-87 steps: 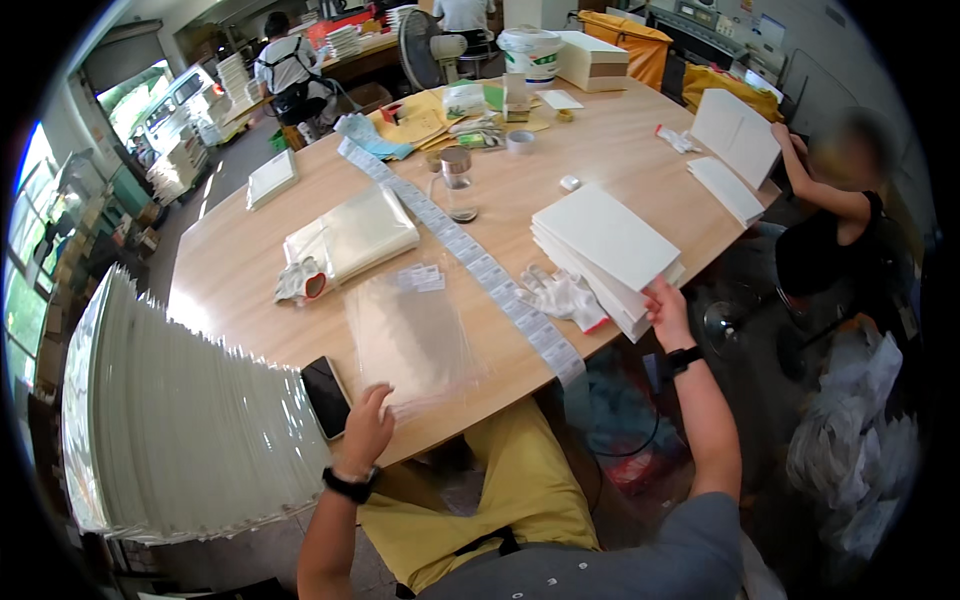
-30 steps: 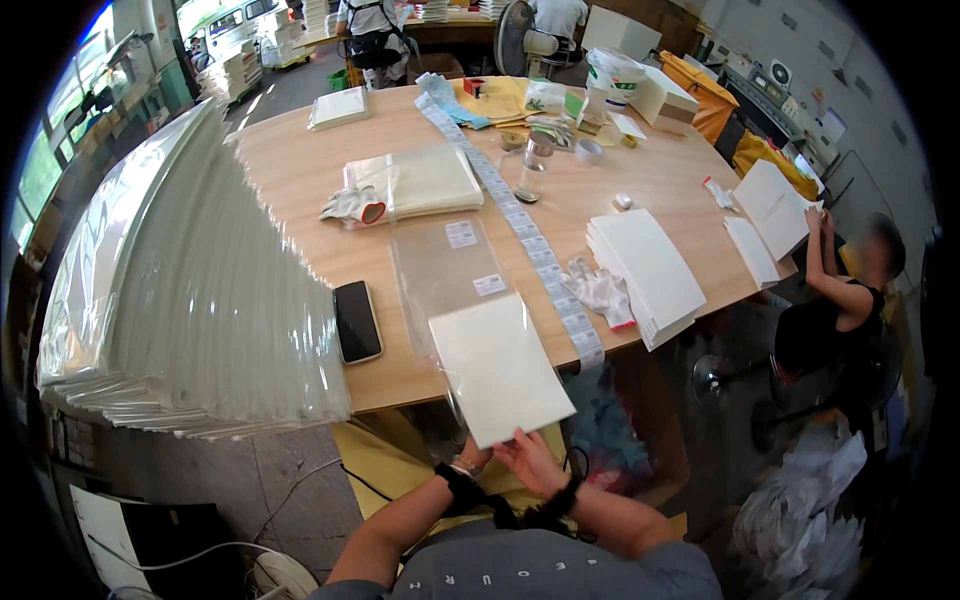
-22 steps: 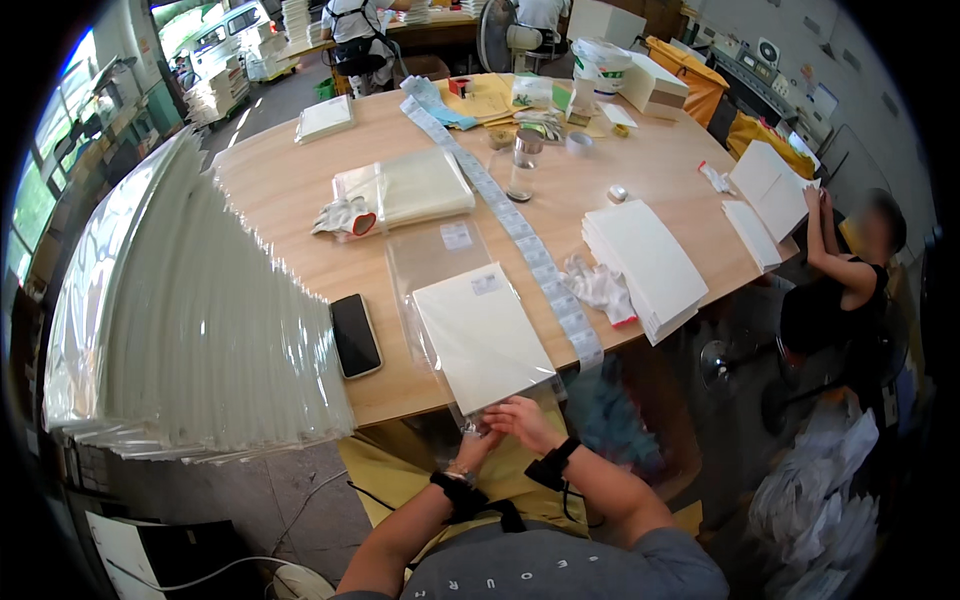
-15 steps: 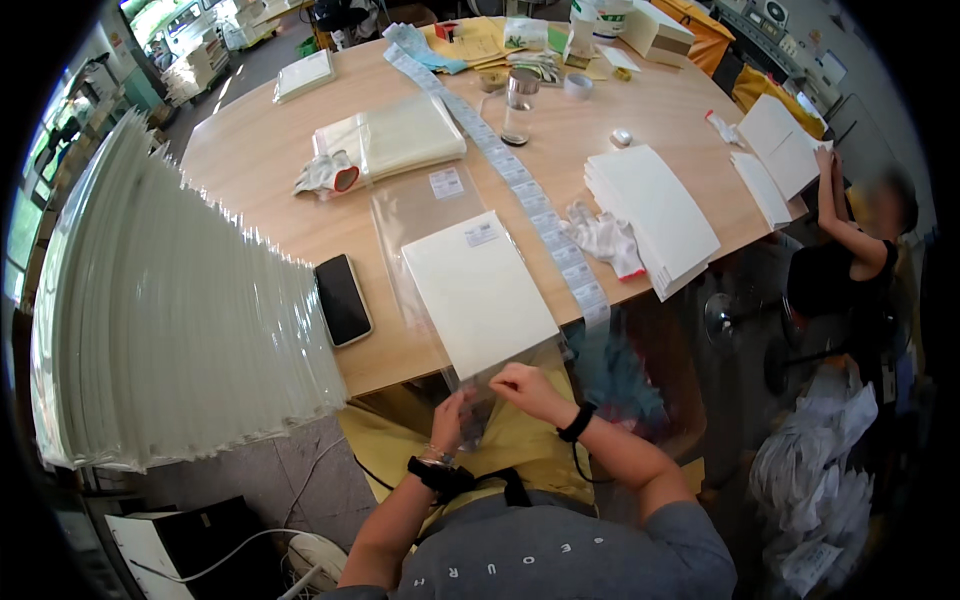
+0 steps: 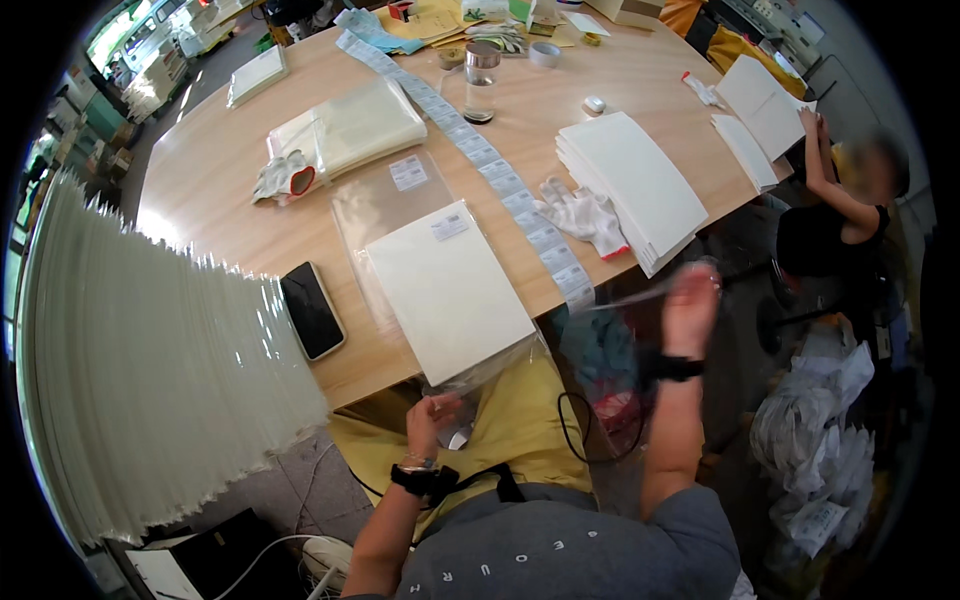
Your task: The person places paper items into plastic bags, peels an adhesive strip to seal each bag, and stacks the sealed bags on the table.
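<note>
At the near edge of the wooden table (image 5: 210,190): a white card (image 5: 440,300) lies flat and seems to be inside a clear bag (image 5: 490,368); its near end pokes out over the yellow trousers (image 5: 525,425); a small sticker (image 5: 449,227) sits near the far end.
Left hand (image 5: 430,418): just by the near end of the bag; its fingertips bend in close together, but the film is so clear that I cannot tell if they pinch it.
Right hand (image 5: 690,312): out past the table and blurry; its fingers look pressed together on a thin clear strip (image 5: 630,298), which trails to the left.
Bag end: this looks like the part being worked on, and the strip may be peeled from it; it is best to hold the bag still with the left fingers, pull the strip low and even, and keep the film smooth; if it folds on itself, it could crease or stick.
Label band (image 5: 520,205): runs across the table, right of the card; the loose strip should stay off it.
Phone (image 5: 312,310): lies left of the card, beside a tall pile of shiny clear bags (image 5: 160,370).
</note>
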The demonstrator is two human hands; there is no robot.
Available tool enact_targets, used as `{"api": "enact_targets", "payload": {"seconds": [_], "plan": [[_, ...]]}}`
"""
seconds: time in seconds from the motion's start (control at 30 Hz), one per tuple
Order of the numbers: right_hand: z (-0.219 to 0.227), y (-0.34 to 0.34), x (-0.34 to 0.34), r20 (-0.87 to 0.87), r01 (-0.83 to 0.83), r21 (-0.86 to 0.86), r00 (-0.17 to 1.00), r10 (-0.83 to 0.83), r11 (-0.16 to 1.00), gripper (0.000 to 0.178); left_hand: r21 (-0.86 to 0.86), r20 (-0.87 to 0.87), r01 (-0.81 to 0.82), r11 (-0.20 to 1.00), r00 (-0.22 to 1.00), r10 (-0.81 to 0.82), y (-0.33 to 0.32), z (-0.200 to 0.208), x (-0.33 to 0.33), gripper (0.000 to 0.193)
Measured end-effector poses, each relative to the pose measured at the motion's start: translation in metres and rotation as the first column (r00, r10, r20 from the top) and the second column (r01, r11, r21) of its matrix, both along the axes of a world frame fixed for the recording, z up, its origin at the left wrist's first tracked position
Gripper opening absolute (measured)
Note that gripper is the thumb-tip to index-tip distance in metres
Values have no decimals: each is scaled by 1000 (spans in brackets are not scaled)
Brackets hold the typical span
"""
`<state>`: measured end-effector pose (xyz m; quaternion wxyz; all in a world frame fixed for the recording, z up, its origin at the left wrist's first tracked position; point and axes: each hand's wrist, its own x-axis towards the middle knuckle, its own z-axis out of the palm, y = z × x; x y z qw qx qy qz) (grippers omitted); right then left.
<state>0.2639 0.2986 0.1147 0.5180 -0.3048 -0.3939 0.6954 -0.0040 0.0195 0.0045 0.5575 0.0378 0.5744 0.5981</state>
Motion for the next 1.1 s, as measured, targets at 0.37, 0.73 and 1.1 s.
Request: {"api": "enact_targets", "payload": {"seconds": [0.37, 0.73, 1.1], "plan": [[-61, -37, -31, 841, -716, 540, 459, -285, 442, 44, -228, -916, 199, 953, -376, -141, 10, 33, -24, 40], [-66, -19, -85, 865, -780, 399, 494, 84, 483, 17, -200, -954, 211, 957, 181, -240, 29, 42, -34, 13], [-84, -51, -97, 795, -315, 269, 606, -25, 910, 20, -181, -236, -152, 972, 966, 107, 25, 25, -31, 29]]}}
